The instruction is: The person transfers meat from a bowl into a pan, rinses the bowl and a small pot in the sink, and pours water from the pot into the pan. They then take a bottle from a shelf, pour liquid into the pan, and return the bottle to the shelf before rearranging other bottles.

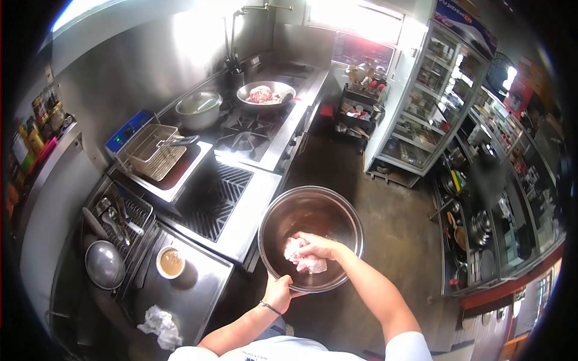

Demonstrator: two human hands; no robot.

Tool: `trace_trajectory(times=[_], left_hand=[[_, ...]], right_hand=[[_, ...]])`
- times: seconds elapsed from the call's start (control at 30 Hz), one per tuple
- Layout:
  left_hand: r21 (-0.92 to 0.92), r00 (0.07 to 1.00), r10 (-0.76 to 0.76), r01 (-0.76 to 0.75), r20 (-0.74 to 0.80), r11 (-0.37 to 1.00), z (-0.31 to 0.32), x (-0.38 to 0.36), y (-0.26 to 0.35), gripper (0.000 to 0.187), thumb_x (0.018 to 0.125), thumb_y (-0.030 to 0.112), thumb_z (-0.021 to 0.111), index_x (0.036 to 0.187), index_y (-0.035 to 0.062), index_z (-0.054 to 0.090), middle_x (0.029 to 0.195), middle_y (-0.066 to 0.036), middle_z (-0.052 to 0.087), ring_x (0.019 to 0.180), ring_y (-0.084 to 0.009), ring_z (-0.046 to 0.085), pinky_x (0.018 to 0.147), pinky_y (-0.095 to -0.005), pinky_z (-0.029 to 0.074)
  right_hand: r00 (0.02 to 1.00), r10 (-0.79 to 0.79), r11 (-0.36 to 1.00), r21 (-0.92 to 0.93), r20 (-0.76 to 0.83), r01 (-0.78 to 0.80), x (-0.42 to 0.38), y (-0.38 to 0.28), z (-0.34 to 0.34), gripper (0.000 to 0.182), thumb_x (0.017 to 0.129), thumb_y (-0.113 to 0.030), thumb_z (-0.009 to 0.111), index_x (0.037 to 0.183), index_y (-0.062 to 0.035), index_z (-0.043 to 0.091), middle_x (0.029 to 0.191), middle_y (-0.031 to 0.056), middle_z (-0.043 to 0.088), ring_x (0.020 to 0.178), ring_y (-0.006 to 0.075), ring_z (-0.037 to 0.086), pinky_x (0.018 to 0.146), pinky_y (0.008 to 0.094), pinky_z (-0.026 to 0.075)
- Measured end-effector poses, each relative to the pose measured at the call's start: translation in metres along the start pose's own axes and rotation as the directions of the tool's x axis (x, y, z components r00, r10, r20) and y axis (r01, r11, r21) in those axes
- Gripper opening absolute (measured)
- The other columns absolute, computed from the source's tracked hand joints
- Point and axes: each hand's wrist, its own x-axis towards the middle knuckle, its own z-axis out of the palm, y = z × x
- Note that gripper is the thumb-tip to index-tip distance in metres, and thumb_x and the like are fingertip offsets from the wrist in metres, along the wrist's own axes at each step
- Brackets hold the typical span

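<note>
A large steel bowl [343, 210] is held in front of my body, above the floor. My left hand [279, 293] grips the bowl's near left rim, thumb over the edge. Inside the bowl, my right hand [315, 245] has its fingers wrapped round pale pink raw meat [310, 263], which rests low in the bowl. More raw meat [261, 94] lies in a wide pan [278, 88] on the stove at the back.
To the left are a fryer with a wire basket [159, 150], a lidded pot [198, 110], a dish rack with utensils, a small cup [170, 263] and a crumpled cloth [160, 327]. A glass-door fridge [415, 114] and shelves of pans stand right.
</note>
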Motion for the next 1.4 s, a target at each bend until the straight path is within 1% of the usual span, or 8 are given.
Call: trace_trajectory(times=[0.2,0.6,0.77,0.8,0.9,0.93,1.1,1.4], left_hand=[[-0.158,0.99,-0.14,0.135,-0.021,0.978,0.007,0.136,0.026,0.061,0.072,-0.009,0.035,0.131,0.0032,0.023,0.117,-0.022,0.047,0.093,-0.0352,0.061,0.068,-0.0451,0.059],[-0.252,0.953,0.069,-0.147,-0.294,0.956,0.043,0.345,0.137,0.055,0.073,-0.007,0.034,0.128,-0.0018,0.026,0.114,-0.025,0.048,0.091,-0.0363,0.062,0.071,-0.045,0.059],[-0.264,0.819,0.164,-0.356,-0.55,0.896,0.059,0.387,0.172,0.038,0.073,-0.007,0.036,0.111,-0.0156,0.039,0.1,-0.027,0.055,0.087,-0.039,0.063,0.071,-0.0492,0.058],[-0.207,0.783,0.211,-0.395,-0.585,0.895,0.062,0.395,0.175,0.037,0.074,-0.006,0.036,0.108,-0.0175,0.04,0.101,-0.029,0.055,0.088,-0.0401,0.062,0.074,-0.0518,0.057],[-0.183,0.679,0.311,-0.551,-0.665,0.814,0.072,0.427,0.18,0.037,0.075,-0.005,0.037,0.109,-0.0167,0.041,0.102,-0.029,0.056,0.09,-0.0409,0.062,0.076,-0.053,0.056],[-0.165,0.638,0.347,-0.602,-0.687,0.781,0.077,0.44,0.182,0.037,0.075,-0.004,0.037,0.11,-0.016,0.041,0.103,-0.029,0.056,0.091,-0.0409,0.062,0.076,-0.0529,0.056],[-0.165,0.472,0.282,-0.705,-0.835,0.69,0.104,0.482,0.199,0.028,0.074,-0.002,0.041,0.1,-0.0108,0.048,0.094,-0.021,0.06,0.079,-0.034,0.065,0.066,-0.043,0.06],[-0.093,0.363,0.26,-0.721,-0.895,0.687,0.146,0.48,0.209,0.031,0.077,0.001,0.042,0.104,-0.0116,0.05,0.098,-0.023,0.061,0.086,-0.0338,0.065,0.072,-0.0439,0.058]], right_hand=[[0.991,-0.127,0.875,-0.475,-0.051,0.088,0.096,-0.016,-0.101,0.054,0.07,-0.026,0.069,0.118,-0.0082,0.05,0.11,0.0155,0.056,0.106,0.0276,0.053,0.091,0.0379,0.041],[0.936,-0.307,0.906,0.356,0.175,0.23,0.311,-0.265,-0.235,0.024,0.077,-0.007,0.054,0.099,0.0009,0.05,0.081,0.0123,0.056,0.066,0.0222,0.062,0.059,0.0359,0.055],[0.891,-0.417,0.909,0.102,0.178,0.405,0.447,-0.333,-0.375,0.034,0.08,-0.014,0.057,0.106,0.0024,0.043,0.092,0.0147,0.057,0.075,0.0265,0.064,0.065,0.0367,0.054],[0.88,-0.468,0.88,-0.134,-0.075,0.457,0.466,-0.336,-0.395,0.037,0.08,-0.016,0.058,0.109,0.0019,0.044,0.095,0.0133,0.057,0.084,0.0242,0.063,0.072,0.0332,0.051],[0.865,-0.352,0.839,-0.531,-0.359,0.121,0.578,-0.299,-0.475,0.079,0.071,-0.042,0.067,0.129,0.0018,0.037,0.124,0.0249,0.048,0.118,0.0334,0.046,0.087,0.0368,0.047],[0.783,-0.424,0.722,-0.692,-0.456,-0.012,0.594,-0.287,-0.478,0.072,0.073,-0.033,0.067,0.129,0.0011,0.038,0.117,0.02,0.055,0.103,0.0259,0.057,0.082,0.0334,0.049],[0.975,-0.201,0.669,-0.74,-0.096,0.066,0.656,-0.244,-0.542,0.064,0.071,-0.033,0.07,0.122,0.0009,0.05,0.114,0.0198,0.058,0.101,0.0286,0.06,0.087,0.0365,0.047],[0.927,-0.358,0.271,-0.938,0.111,0.217,0.634,-0.276,-0.565,0.036,0.074,-0.026,0.061,0.106,-0.0096,0.064,0.101,0.0153,0.064,0.1,0.0299,0.06,0.086,0.0371,0.046]])
